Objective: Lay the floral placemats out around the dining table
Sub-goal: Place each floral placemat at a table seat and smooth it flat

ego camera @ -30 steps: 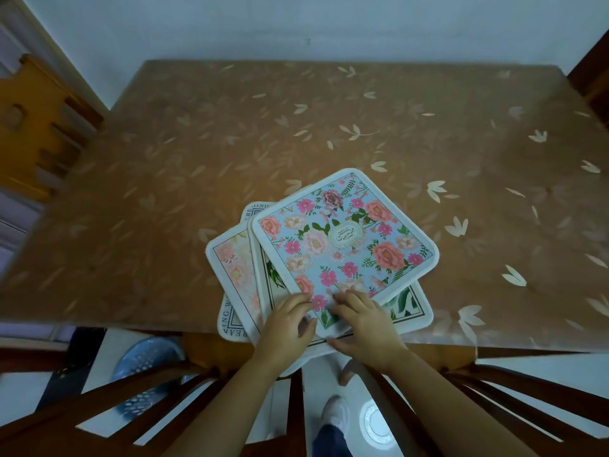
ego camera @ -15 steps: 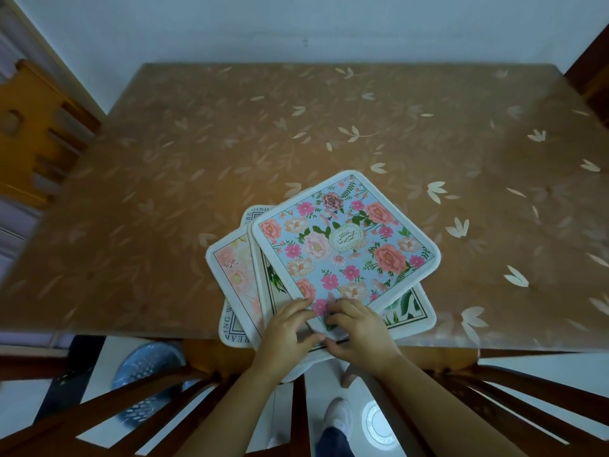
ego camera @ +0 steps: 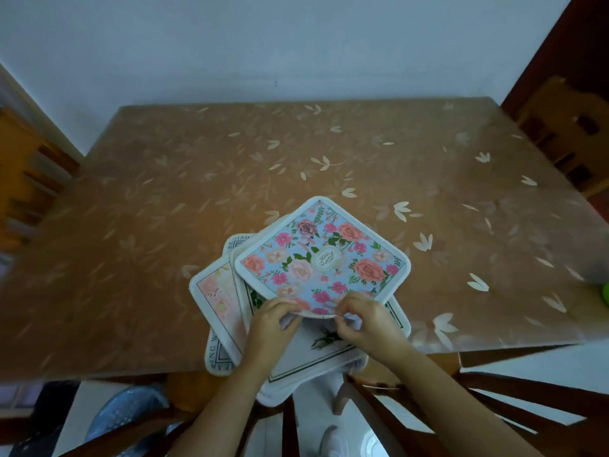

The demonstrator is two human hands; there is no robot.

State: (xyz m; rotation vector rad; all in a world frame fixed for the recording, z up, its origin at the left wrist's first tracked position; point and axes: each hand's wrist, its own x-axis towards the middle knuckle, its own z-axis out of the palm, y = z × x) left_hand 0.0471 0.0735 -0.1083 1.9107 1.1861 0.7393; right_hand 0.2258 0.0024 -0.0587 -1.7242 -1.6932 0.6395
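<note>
A brown table [ego camera: 164, 225] fills most of the view. Its glossy cover is printed with scattered pale leaves and petals (crisp and white toward 3 o'clock, faint toward 9). The far edge, at 12 o'clock, meets a plain pale wall [ego camera: 296, 44]. An orange wooden chair [ego camera: 29, 179] stands at the table's 9 o'clock side. A second orange chair [ego camera: 566, 140] stands at 2 o'clock, in front of dark brown woodwork [ego camera: 576, 44]. A small green object [ego camera: 605, 293] shows at the frame edge near 3 o'clock, too cut off to identify.

The stack of placemats [ego camera: 227, 324] lies at the table's near edge, at 6 o'clock, fanned out and partly overhanging. On top is the blue floral placemat [ego camera: 321, 258], turned like a diamond with one corner toward 12 o'clock. A pink placemat [ego camera: 214, 291] peeks out at the stack's 9 o'clock side. A white mat with a green border line [ego camera: 316, 361] lies beneath.

The left hand [ego camera: 270, 328] and the right hand [ego camera: 365, 321] meet at the blue mat's near corner. Each grip is narrow, with fingers and thumb pinching that edge, which curls up off the mat below.

Below the table edge, toward 5 o'clock, the dark slats of a chair back [ego camera: 494, 400] cross a white floor [ego camera: 543, 357]. A blue perforated basin [ego camera: 125, 413] sits on the floor at 7 o'clock, and a white shoe [ego camera: 333, 440] is at 6.
</note>
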